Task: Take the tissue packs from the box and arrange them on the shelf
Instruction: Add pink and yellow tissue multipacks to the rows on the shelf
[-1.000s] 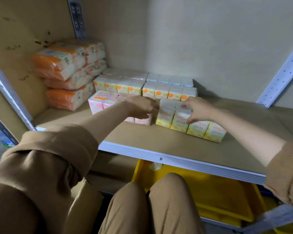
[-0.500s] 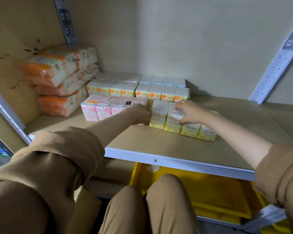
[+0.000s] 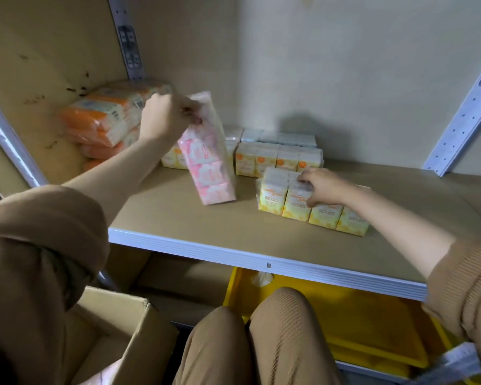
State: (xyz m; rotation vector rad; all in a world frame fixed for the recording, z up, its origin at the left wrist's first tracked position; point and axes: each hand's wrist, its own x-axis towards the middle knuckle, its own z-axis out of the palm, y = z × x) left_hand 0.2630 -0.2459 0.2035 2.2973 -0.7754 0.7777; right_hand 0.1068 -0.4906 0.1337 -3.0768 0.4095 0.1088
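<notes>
Left hand [image 3: 165, 116] pinches the pink tissue pack's [image 3: 207, 159] top, tilted on the shelf [image 3: 178, 215]; right hand [image 3: 321, 187] grips the yellow tissue pack [image 3: 297, 204] — fingertips hidden behind it.

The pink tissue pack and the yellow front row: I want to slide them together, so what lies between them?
Only bare brown shelf board separates the pink tissue pack from the yellow tissue row, in the head view.

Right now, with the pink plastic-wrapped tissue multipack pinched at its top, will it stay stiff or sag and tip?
The pink plastic-wrapped tissue multipack probably stays fairly straight: it shows no bend under the left hand. Likely light, since fingertips lift it. Standing tall and tilted on the shelf, it may topple if released.
</notes>
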